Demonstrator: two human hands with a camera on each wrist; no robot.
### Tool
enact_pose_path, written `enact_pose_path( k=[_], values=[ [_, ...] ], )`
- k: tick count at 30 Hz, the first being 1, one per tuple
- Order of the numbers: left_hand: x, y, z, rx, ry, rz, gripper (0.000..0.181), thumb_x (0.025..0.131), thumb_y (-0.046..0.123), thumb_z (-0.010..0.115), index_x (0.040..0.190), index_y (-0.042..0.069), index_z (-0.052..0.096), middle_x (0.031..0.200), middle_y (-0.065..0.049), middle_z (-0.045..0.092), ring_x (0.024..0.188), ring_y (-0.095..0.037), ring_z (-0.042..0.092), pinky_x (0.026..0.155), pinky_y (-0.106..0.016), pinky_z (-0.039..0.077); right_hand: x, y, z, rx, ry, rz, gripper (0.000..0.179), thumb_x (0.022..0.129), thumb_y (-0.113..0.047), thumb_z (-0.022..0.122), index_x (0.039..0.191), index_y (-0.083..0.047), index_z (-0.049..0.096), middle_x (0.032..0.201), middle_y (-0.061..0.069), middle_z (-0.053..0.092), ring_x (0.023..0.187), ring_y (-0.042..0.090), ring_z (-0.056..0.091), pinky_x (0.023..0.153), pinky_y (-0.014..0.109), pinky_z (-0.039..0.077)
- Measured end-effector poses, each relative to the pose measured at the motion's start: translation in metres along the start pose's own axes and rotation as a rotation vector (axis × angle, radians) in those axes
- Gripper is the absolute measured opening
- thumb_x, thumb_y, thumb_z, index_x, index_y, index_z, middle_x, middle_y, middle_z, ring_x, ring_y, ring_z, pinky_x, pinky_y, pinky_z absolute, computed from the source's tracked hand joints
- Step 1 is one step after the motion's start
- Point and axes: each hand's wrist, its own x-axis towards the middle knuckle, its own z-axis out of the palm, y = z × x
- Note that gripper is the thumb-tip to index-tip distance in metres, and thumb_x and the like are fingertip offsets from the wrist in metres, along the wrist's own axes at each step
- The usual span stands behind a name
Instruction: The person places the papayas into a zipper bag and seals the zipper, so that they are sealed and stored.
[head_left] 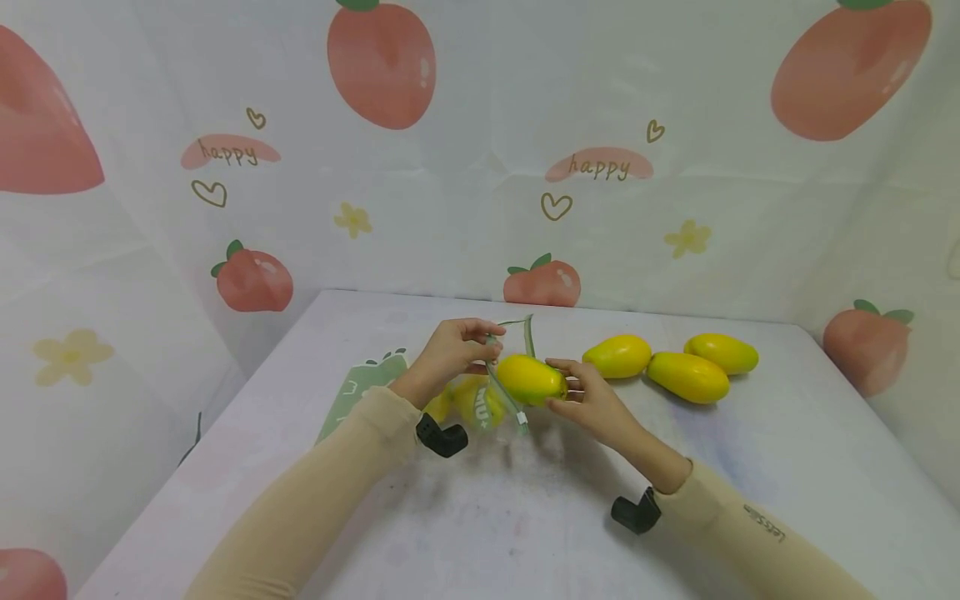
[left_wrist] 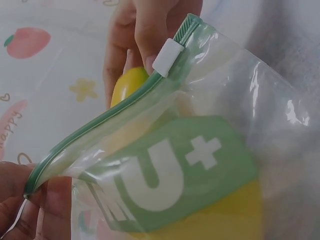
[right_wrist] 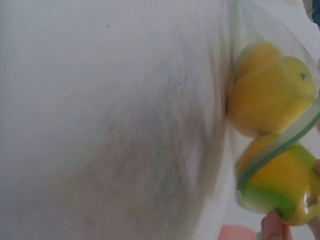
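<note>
My left hand (head_left: pixel 453 350) pinches the green zip edge of a clear bag (left_wrist: pixel 175 175), which bears a green printed band. A white slider (left_wrist: pixel 168 57) sits near the far end of that edge. With its fingertips my right hand (head_left: pixel 592 400) holds a yellow mango (head_left: pixel 531 379) with a greenish end, at the bag's mouth. In the right wrist view, part of this mango lies behind the green edge. Inside the bag are other yellow mangoes (right_wrist: pixel 272 97), partly hidden by the print and my left arm in the head view.
Three more yellow mangoes (head_left: pixel 687 377) lie on the white table (head_left: pixel 465 533), right of my right hand. A flat green printed piece (head_left: pixel 363 387) lies at the left, partly behind my left arm. A fruit-patterned curtain (head_left: pixel 450 208) stands along the back and sides.
</note>
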Motion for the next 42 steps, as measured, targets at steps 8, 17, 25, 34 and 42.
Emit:
enact_pose_path(
  k=[8,17,25,34,42],
  values=[
    [-0.001,0.001,0.002,-0.008,-0.002,-0.003,0.026,0.089,0.008,0.069,0.114,0.01,0.07,0.095,-0.007,0.057,0.079,-0.018,0.063,0.075,-0.034,0.06,0.003,0.002,0.004,-0.015,-0.002,0.02,0.054,0.09,-0.008,0.066,0.139,0.0,0.045,0.133,0.025,0.045,0.115,0.039,0.055,0.096,0.047,0.051],
    [-0.003,0.003,0.002,-0.028,-0.017,0.009,0.028,0.09,0.008,0.068,0.118,0.006,0.068,0.096,-0.008,0.055,0.078,-0.016,0.063,0.076,-0.035,0.06,0.009,0.006,0.011,-0.078,0.008,0.083,0.047,0.093,-0.013,0.065,0.133,0.0,0.044,0.133,0.026,0.049,0.11,0.037,0.06,0.086,0.04,0.056],
    [-0.002,0.003,0.002,-0.008,-0.01,-0.006,0.029,0.089,0.008,0.068,0.118,0.008,0.068,0.094,-0.007,0.056,0.079,-0.016,0.063,0.078,-0.035,0.059,0.014,0.01,0.017,-0.107,0.059,0.05,0.045,0.09,-0.01,0.068,0.131,-0.001,0.05,0.113,0.023,0.048,0.099,0.033,0.063,0.086,0.041,0.056],
    [-0.003,0.004,0.003,-0.026,-0.011,-0.014,0.027,0.089,0.008,0.068,0.116,0.01,0.069,0.094,-0.007,0.057,0.078,-0.017,0.063,0.076,-0.033,0.059,0.016,0.012,0.021,-0.083,0.055,0.055,0.045,0.09,-0.006,0.066,0.129,0.005,0.046,0.115,0.025,0.055,0.098,0.035,0.065,0.084,0.042,0.057],
    [-0.002,0.005,0.003,-0.017,-0.025,0.001,0.027,0.091,0.009,0.067,0.118,0.009,0.068,0.096,-0.008,0.063,0.077,-0.017,0.062,0.077,-0.035,0.059,0.017,0.01,0.024,-0.069,0.049,0.079,0.034,0.091,-0.006,0.064,0.122,0.004,0.053,0.123,0.022,0.058,0.103,0.033,0.064,0.085,0.039,0.057]
  ],
)
